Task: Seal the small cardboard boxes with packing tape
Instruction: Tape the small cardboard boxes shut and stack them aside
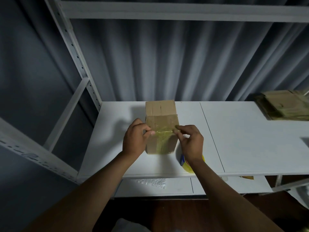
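Two hands (135, 136) (190, 141) pinch one tape strip (164, 130) on one box (161, 124).

Dim scene, light from above brightening the white counter (234, 131), soft shadows cast left of the hands, dark corners, wide-angle bending of shelf frame (73, 47), slightly soft focus

A small cardboard box (161, 127) stands on the shelf (234, 139), between the left hand (135, 137) and the right hand (189, 141), both touching its near top edge. A strip of tape (164, 131) lies across that edge, from one hand to the other. Under the right hand's wrist — partly hidden by it — a tape roll (189, 165) rests on the shelf. Far to the right of the right hand and further back, a stack of flattened boxes (284, 105) lies on the same shelf. Below both hands sits a lower shelf (155, 186).
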